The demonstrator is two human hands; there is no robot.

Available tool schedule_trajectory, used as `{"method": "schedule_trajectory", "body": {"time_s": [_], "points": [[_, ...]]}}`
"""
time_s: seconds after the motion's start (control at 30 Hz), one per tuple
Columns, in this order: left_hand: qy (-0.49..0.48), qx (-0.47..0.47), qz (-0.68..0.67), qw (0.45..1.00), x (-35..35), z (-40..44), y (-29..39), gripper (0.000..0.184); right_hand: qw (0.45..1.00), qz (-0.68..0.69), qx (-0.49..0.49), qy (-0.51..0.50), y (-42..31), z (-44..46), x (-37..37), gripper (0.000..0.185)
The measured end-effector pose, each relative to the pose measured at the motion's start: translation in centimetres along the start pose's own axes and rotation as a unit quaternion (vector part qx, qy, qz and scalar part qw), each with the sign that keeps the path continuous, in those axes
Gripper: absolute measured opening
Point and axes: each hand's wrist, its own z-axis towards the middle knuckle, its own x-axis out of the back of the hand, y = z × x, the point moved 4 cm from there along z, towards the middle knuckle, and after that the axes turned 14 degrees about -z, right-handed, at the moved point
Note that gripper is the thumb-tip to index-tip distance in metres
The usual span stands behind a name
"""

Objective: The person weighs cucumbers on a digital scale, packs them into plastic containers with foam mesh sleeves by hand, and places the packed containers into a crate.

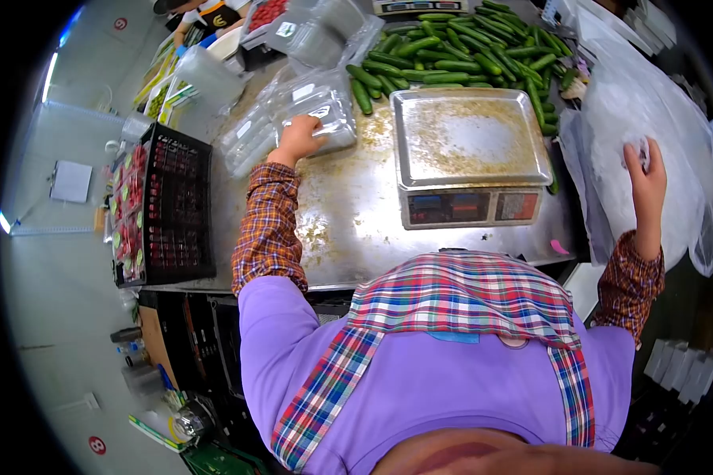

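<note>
My left hand reaches over wrapped, clear-topped packages at the left middle of the steel table. Its fingers are bent onto the plastic, and whether they grip it cannot be made out. On the right, my right hand is raised against a large translucent plastic bag, thumb and fingers apart, nothing seen between them. Between my hands stands a scale with a bare, stained metal pan. A heap of cucumbers lies behind it, some reaching down its right side.
A black crate with packed red produce stands at the left table edge. Clear plastic containers are stacked at the back. Another person in a dark apron is at the upper left. A second scale shows at the top.
</note>
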Motion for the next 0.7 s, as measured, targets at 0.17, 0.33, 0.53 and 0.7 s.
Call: {"method": "schedule_trajectory", "body": {"time_s": [0.17,0.33,0.53,0.7], "points": [[0.2,0.046,-0.164,0.965,4.8,-1.1,-3.4,0.023,0.999,0.013,-0.031,-0.01,1.4,-0.4,-1.0,0.035],[0.062,0.308,0.117,0.942,4.3,-7.3,-15.5,0.02,0.997,0.053,-0.055,-0.022,1.4,-0.6,-0.1,0.038],[-0.007,0.322,0.167,0.932,1.6,-9.4,-18.1,0.021,0.997,0.037,-0.068,-0.009,0.1,-0.6,-0.8,0.036],[0.014,0.314,0.173,0.934,3.8,-8.5,-15.4,0.023,0.996,0.032,-0.05,-0.059,-1.0,-0.8,-3.2,0.032]]}}
